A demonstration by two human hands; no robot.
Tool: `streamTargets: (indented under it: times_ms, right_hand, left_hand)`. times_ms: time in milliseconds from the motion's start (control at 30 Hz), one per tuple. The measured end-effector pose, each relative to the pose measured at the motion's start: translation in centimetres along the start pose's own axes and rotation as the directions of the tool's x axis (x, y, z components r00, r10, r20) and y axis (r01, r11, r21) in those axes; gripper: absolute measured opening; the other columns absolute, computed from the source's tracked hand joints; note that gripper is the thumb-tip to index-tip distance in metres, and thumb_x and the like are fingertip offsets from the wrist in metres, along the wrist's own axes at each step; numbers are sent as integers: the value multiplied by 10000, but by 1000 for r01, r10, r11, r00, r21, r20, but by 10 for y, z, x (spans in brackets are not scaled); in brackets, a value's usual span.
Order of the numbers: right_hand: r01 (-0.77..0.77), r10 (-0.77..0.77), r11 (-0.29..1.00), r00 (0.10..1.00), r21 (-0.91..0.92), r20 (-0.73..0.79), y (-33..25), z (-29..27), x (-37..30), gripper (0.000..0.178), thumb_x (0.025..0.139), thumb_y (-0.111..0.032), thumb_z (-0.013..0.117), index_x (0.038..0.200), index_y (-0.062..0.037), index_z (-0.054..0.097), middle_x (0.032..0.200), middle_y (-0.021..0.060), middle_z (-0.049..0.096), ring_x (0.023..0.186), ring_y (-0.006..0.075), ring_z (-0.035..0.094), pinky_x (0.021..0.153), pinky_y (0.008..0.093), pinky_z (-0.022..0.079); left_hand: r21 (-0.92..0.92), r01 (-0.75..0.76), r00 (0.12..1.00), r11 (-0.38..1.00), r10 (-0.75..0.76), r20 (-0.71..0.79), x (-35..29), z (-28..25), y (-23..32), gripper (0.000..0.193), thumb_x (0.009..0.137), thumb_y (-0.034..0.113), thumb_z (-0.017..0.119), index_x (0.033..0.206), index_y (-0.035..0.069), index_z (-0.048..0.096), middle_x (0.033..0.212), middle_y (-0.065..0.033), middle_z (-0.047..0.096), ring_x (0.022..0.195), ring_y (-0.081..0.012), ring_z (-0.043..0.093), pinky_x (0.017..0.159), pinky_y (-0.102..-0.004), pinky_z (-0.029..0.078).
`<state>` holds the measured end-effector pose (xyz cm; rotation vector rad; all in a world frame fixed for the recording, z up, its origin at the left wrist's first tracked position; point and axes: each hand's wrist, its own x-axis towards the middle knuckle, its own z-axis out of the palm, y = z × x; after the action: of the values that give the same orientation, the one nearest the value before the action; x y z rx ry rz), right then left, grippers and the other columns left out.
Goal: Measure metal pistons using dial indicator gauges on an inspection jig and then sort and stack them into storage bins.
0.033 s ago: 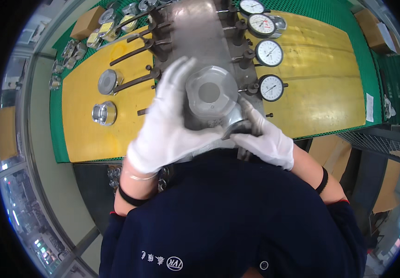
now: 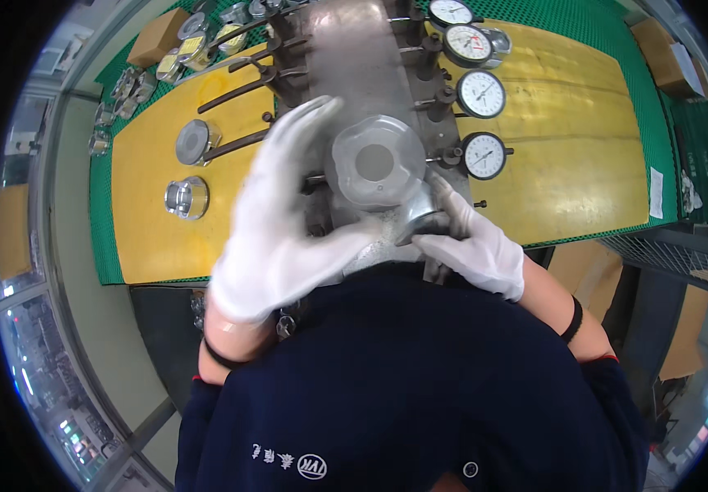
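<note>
My left hand (image 2: 268, 234), in a white glove, is open and blurred by motion, its fingers and thumb spread left of a round metal piece (image 2: 377, 162). That piece has a wavy rim and a darker round centre, and sits on the steel fixture (image 2: 350, 61). My right hand (image 2: 481, 254), also gloved, grips a shiny metal piston (image 2: 424, 215) between thumb and fingers, just below and right of the round piece. The piston is tilted, and part of it lies hidden behind the fingers.
Several dial gauges (image 2: 483, 156) line the fixture's right side; dark rods (image 2: 235, 146) stick out on its left. Two pistons, one grey-topped (image 2: 194, 142) and one on its side (image 2: 187, 198), rest on the yellow board (image 2: 145, 238). More metal parts and a cardboard box (image 2: 159, 38) stand far left.
My left hand has moved left, away from the round piece and the piston, its thumb drawing back. The right hand keeps its grip on the piston nearly in place.
</note>
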<state>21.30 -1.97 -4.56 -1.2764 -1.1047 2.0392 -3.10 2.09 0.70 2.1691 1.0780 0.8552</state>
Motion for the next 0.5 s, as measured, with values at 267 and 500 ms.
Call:
streamTargets:
  times_ms: [267, 500]
  right_hand:
    - [-122, 121, 993, 989, 7, 87, -13, 8, 3, 884, 971, -51, 556, 1590, -157, -66, 1143, 200, 627, 668, 192, 684, 598, 297, 592]
    - [-72, 69, 997, 995, 41, 75, -3, -3, 1, 869, 985, -40, 506, 1581, -175, -111, 1173, 219, 614, 666, 200, 698, 591, 297, 601]
  left_hand:
    - [-460, -252, 966, 851, 196, -167, -45, -33, 141, 281, 816, 319, 623, 808, 65, 744, 793, -65, 670, 622, -223, 621, 514, -395, 465]
    - [-281, 161, 965, 946, -91, 245, -88, -56, 179, 269, 904, 191, 582, 1054, 2, 700, 988, -143, 699, 838, -287, 672, 750, -410, 534]
